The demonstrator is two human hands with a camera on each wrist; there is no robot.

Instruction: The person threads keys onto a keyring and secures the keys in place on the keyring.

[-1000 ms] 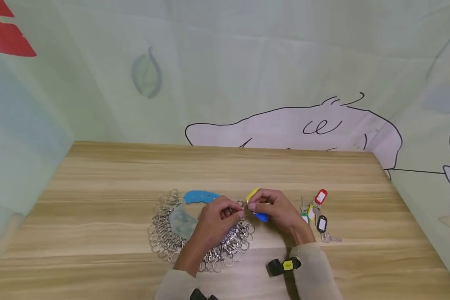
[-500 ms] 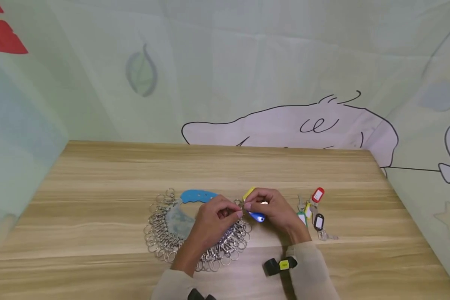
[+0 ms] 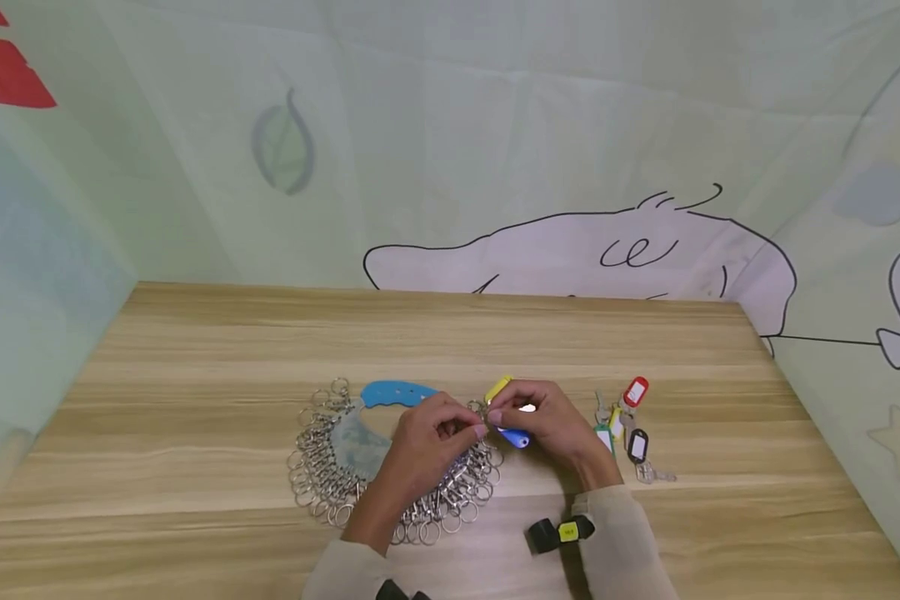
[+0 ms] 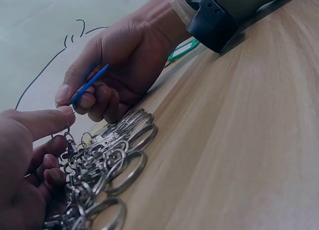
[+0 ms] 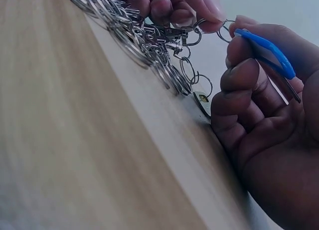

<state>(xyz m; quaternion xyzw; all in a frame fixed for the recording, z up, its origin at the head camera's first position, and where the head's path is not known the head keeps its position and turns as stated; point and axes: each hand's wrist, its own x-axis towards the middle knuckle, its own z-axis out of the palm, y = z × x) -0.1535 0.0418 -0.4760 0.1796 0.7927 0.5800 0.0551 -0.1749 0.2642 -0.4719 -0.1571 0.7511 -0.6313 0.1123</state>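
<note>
A large key ring holder has a blue curved handle [image 3: 397, 392], a clear plate [image 3: 356, 442] and a fringe of metal clasps and split rings [image 4: 134, 170]. My left hand [image 3: 429, 443] is over its right side, thumb and forefinger pinching a metal ring. Close beside it, my right hand [image 3: 551, 421] pinches the small ring of a blue key tag [image 5: 271, 50]. A key lies under that tag, partly hidden by the fingers. The small ring [image 5: 223, 33] spans the two hands' fingertips. Just behind my right fingers lies a yellow key tag [image 3: 498, 386].
To the right lie several tagged keys: a red tag [image 3: 635, 391], a black tag [image 3: 637, 446], a green tag [image 3: 604, 435] and another yellow tag [image 3: 617, 423]. The wooden table [image 3: 195, 342] ends at a printed curtain [image 3: 450, 150]. Each wrist wears a black camera band.
The head view has shifted slightly. Both hands stay fingertip to fingertip at the holder's right side, and the blue key tag has tilted a little in my right hand.
</note>
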